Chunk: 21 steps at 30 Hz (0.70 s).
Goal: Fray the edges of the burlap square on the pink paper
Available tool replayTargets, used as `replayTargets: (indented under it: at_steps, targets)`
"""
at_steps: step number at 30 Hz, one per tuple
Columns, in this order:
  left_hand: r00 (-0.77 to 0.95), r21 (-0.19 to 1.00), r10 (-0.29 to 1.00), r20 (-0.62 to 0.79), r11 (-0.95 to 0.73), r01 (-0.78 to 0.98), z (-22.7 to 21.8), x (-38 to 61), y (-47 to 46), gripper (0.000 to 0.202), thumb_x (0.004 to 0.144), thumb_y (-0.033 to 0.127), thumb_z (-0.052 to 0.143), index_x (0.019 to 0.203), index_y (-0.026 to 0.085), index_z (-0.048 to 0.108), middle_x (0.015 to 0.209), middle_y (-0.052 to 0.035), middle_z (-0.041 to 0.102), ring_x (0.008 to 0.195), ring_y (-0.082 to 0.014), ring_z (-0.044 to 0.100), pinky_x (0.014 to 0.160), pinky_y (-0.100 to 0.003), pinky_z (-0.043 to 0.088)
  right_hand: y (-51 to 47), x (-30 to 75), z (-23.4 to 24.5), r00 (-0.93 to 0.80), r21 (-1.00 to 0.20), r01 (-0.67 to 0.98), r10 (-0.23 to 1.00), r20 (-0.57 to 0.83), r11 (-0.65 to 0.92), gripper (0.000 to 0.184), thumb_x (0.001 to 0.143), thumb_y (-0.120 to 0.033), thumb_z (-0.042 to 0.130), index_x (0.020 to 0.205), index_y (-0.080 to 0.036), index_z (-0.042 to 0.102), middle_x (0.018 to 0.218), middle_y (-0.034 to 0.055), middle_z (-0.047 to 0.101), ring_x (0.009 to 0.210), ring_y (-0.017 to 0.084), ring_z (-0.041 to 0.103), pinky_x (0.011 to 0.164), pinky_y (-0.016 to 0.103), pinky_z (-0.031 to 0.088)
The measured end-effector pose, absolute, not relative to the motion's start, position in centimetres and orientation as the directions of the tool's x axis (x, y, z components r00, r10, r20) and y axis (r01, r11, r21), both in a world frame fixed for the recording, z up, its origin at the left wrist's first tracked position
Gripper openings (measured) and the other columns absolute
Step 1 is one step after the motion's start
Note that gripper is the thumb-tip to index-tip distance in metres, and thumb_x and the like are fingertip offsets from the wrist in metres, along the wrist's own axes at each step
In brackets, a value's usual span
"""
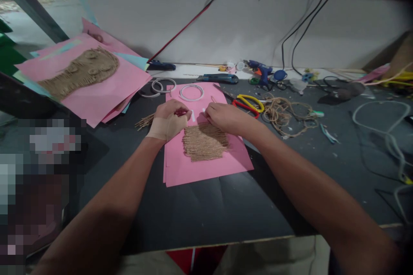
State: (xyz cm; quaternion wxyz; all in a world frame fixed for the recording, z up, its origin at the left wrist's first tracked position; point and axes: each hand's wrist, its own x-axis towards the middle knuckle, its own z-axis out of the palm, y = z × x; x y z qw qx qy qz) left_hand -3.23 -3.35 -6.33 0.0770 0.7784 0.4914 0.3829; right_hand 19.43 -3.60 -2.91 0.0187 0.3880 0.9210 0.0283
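Observation:
A pink paper sheet (pixel 206 167) lies on the dark table (pixel 200 215) in front of me. On it sits a patch of jute twine rows (pixel 204 142) glued side by side. My left hand (pixel 169 118), with a beige wrap round its wrist, rests at the patch's upper left, fingers curled in a pinch. My right hand (pixel 226 118) presses down at the patch's upper right edge, fingers closed together. What the fingertips hold is hidden. A white tape ring (pixel 192 92) lies on the sheet just beyond my hands.
Loose twine (pixel 287 114), yellow and red scissors (pixel 248 104), a blue glue gun (pixel 262 71) and a utility knife (pixel 219 78) lie at the back. Cut twine sticks (pixel 145 121) lie left of my hand. Pink sheets with a finished twine piece (pixel 84 71) lie at the left. Cables hang down the wall.

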Motion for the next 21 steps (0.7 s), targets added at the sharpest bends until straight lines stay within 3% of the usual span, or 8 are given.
replayTargets:
  at_steps: [7, 10, 15, 21]
  targets:
    - [0.227, 0.512, 0.838, 0.495, -0.493, 0.704, -6.0, -3.2, -3.5, 0.011, 0.087, 0.026, 0.07, 0.077, 0.021, 0.073, 0.087, -0.0064, 0.078, 0.08, -0.0185, 0.069, 0.081, -0.035, 0.055, -3.3, 20.5, -1.7, -0.649, -0.392, 0.687, 0.759, 0.048, 0.612, 0.008, 0.096, -0.013, 0.054, 0.096, -0.018, 0.061, 0.1, 0.0108, 0.069, 0.089, 0.022, 0.061, 0.08, 0.034, 0.043]
    - [0.215, 0.527, 0.844, 0.491, -0.484, 0.698, -6.0, -3.2, -3.5, 0.01, 0.086, 0.025, 0.071, 0.077, 0.021, 0.073, 0.085, -0.0052, 0.077, 0.077, -0.0175, 0.067, 0.078, -0.034, 0.054, -3.1, 20.7, -1.7, -0.627, -0.518, 0.654, 0.778, 0.037, 0.551, 0.012, 0.09, -0.01, 0.057, 0.093, -0.021, 0.054, 0.095, 0.0064, 0.067, 0.082, 0.02, 0.057, 0.074, 0.031, 0.04]
    - [0.206, 0.561, 0.85, 0.486, -0.483, 0.672, -6.1, -3.1, -3.5, 0.01, 0.085, 0.027, 0.071, 0.077, 0.021, 0.074, 0.083, -0.0049, 0.075, 0.072, -0.0163, 0.064, 0.074, -0.034, 0.054, -2.8, 20.3, -2.2, -0.648, -0.555, 0.634, 0.762, -0.001, 0.538, 0.019, 0.089, -0.007, 0.055, 0.095, -0.023, 0.047, 0.096, 0.0061, 0.065, 0.083, 0.02, 0.056, 0.073, 0.031, 0.038]
    - [0.218, 0.591, 0.881, 0.419, -0.447, 0.671, -5.4, -3.0, -3.2, 0.008, 0.083, 0.025, 0.07, 0.08, 0.021, 0.077, 0.088, -0.0062, 0.077, 0.079, -0.0181, 0.067, 0.079, -0.034, 0.054, -2.4, 20.3, -2.5, -0.667, -0.5, 0.654, 0.744, -0.028, 0.568, 0.02, 0.09, -0.007, 0.054, 0.097, -0.024, 0.044, 0.098, 0.0072, 0.065, 0.084, 0.021, 0.055, 0.072, 0.032, 0.037]
